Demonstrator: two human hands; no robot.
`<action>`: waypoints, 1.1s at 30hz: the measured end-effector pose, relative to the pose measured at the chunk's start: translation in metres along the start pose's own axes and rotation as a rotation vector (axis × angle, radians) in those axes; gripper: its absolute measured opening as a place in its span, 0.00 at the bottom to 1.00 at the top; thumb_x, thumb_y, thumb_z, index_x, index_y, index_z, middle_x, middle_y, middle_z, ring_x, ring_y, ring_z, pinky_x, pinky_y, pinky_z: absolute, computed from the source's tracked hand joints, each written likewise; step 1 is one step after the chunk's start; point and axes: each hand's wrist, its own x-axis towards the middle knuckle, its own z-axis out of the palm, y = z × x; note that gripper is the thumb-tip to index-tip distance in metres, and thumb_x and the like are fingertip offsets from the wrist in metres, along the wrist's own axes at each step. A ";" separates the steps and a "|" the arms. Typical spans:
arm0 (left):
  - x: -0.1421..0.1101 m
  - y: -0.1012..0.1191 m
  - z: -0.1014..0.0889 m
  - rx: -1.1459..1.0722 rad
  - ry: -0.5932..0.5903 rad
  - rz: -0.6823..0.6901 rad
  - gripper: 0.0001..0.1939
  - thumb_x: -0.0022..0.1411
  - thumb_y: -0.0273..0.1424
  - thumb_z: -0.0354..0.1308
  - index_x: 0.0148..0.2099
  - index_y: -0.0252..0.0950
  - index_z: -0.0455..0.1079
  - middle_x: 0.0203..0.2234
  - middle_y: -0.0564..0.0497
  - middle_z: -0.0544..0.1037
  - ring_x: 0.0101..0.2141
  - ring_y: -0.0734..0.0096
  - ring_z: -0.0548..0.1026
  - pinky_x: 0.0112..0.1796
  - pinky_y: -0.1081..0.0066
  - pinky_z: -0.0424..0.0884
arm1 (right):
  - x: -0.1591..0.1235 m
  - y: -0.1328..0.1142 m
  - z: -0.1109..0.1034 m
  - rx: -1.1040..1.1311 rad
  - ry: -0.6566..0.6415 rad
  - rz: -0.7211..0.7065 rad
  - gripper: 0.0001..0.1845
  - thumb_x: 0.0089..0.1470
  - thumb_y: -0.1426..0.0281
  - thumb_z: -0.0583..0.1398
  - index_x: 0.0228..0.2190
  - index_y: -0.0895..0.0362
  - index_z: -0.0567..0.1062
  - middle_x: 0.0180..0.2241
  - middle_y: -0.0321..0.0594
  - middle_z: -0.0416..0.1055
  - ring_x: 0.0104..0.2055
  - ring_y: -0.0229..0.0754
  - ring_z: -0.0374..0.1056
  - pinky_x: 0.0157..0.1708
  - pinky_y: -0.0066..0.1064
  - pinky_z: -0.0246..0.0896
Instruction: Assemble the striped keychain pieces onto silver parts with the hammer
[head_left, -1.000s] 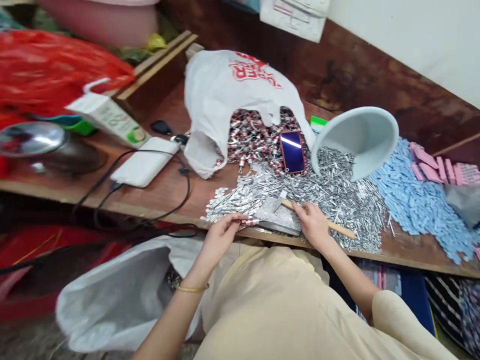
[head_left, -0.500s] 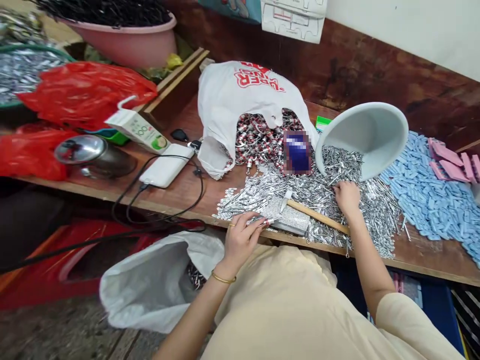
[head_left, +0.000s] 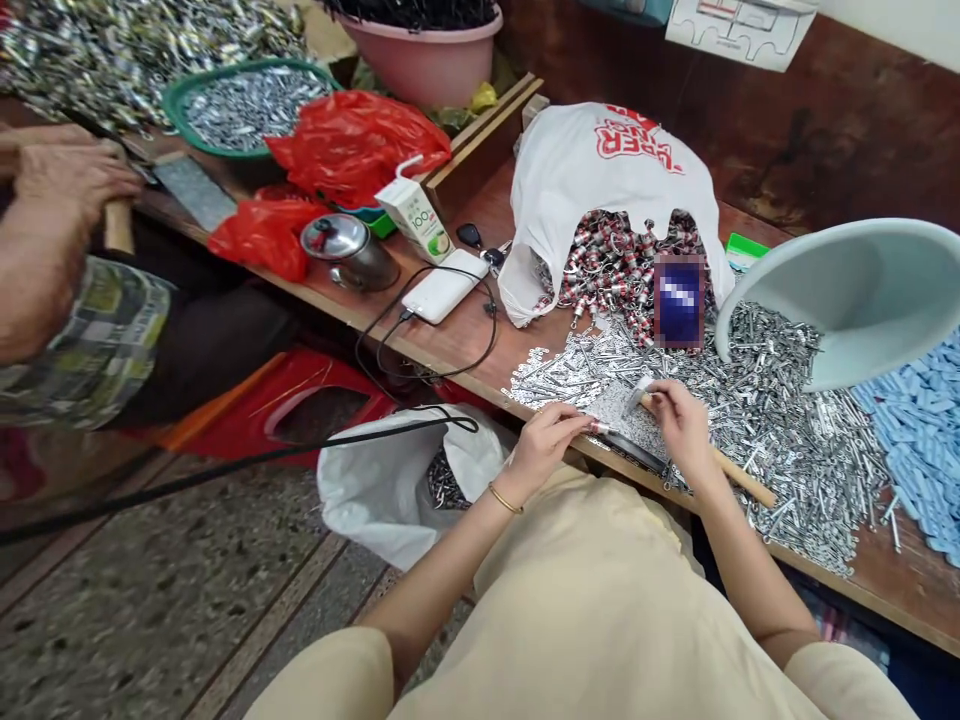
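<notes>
right by the metal block (head_left: 637,452), the left hand (head_left: 544,445) pinches a small red-and-silver piece (head_left: 598,427) at the block's left end, the right hand (head_left: 686,430) grips the hammer (head_left: 742,478) close to its head, over the block; loose metal strips (head_left: 795,460) crowd around it, and beyond it, a tipped grey bucket (head_left: 885,270) and white bag (head_left: 607,165).

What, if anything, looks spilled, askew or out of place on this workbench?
The pale grey bucket lies tipped over, with loose metal pieces heaped from its mouth across the bench, almost to its front edge. It resembles a spill, though it may be deliberate.
</notes>
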 end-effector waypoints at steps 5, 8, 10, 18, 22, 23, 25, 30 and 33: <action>0.000 0.002 0.003 -0.050 -0.023 -0.061 0.11 0.72 0.36 0.55 0.44 0.38 0.78 0.38 0.47 0.82 0.42 0.67 0.79 0.46 0.64 0.77 | 0.007 -0.019 0.035 -0.008 -0.231 -0.170 0.16 0.66 0.69 0.50 0.38 0.56 0.77 0.34 0.43 0.77 0.36 0.43 0.72 0.38 0.32 0.65; 0.003 0.003 0.004 -0.069 -0.027 -0.079 0.10 0.71 0.36 0.58 0.40 0.37 0.77 0.37 0.47 0.82 0.41 0.67 0.79 0.46 0.64 0.77 | 0.010 -0.020 0.040 -0.112 -0.286 -0.253 0.16 0.66 0.71 0.50 0.36 0.56 0.78 0.35 0.44 0.77 0.38 0.44 0.72 0.40 0.33 0.66; 0.005 0.004 0.004 -0.070 -0.029 -0.097 0.10 0.70 0.36 0.58 0.39 0.37 0.76 0.36 0.48 0.81 0.40 0.67 0.79 0.45 0.65 0.76 | 0.009 -0.020 0.042 -0.151 -0.289 -0.286 0.16 0.66 0.71 0.51 0.35 0.57 0.78 0.34 0.45 0.77 0.38 0.44 0.71 0.41 0.33 0.65; 0.008 0.006 0.006 -0.073 -0.002 -0.045 0.09 0.70 0.34 0.58 0.38 0.35 0.76 0.34 0.48 0.81 0.38 0.68 0.78 0.42 0.67 0.75 | -0.002 -0.016 0.053 -0.052 -0.010 -0.282 0.14 0.67 0.67 0.54 0.37 0.55 0.79 0.34 0.42 0.79 0.37 0.44 0.73 0.40 0.36 0.66; 0.008 0.006 0.006 -0.076 0.014 -0.028 0.09 0.70 0.33 0.59 0.38 0.35 0.75 0.33 0.48 0.80 0.37 0.68 0.79 0.41 0.68 0.76 | -0.003 -0.015 0.058 -0.021 0.127 -0.390 0.10 0.67 0.67 0.56 0.38 0.54 0.78 0.31 0.40 0.78 0.31 0.43 0.71 0.34 0.34 0.65; 0.009 0.006 0.006 -0.075 0.014 -0.030 0.09 0.70 0.33 0.59 0.38 0.35 0.75 0.33 0.48 0.80 0.37 0.68 0.79 0.41 0.68 0.76 | -0.003 -0.016 0.058 -0.007 0.144 -0.407 0.09 0.67 0.68 0.57 0.39 0.54 0.78 0.31 0.40 0.78 0.31 0.42 0.71 0.33 0.34 0.65; 0.009 0.007 0.005 -0.070 0.007 -0.038 0.09 0.70 0.33 0.59 0.37 0.35 0.75 0.33 0.49 0.80 0.37 0.69 0.79 0.40 0.68 0.75 | -0.003 -0.017 0.058 0.027 0.160 -0.427 0.08 0.67 0.69 0.57 0.38 0.53 0.77 0.31 0.39 0.78 0.31 0.42 0.71 0.33 0.34 0.65; 0.010 0.008 0.005 -0.067 -0.003 -0.054 0.08 0.70 0.33 0.59 0.37 0.35 0.75 0.33 0.49 0.80 0.36 0.69 0.78 0.40 0.69 0.74 | -0.005 -0.014 0.060 0.090 0.205 -0.433 0.04 0.65 0.70 0.59 0.36 0.53 0.74 0.30 0.37 0.76 0.30 0.41 0.71 0.32 0.33 0.66; 0.010 0.008 0.005 -0.078 0.002 -0.062 0.08 0.69 0.33 0.60 0.37 0.35 0.75 0.33 0.49 0.80 0.36 0.69 0.78 0.40 0.69 0.74 | -0.006 -0.011 0.064 0.113 0.222 -0.421 0.03 0.65 0.70 0.59 0.37 0.53 0.73 0.30 0.37 0.76 0.31 0.41 0.71 0.32 0.34 0.67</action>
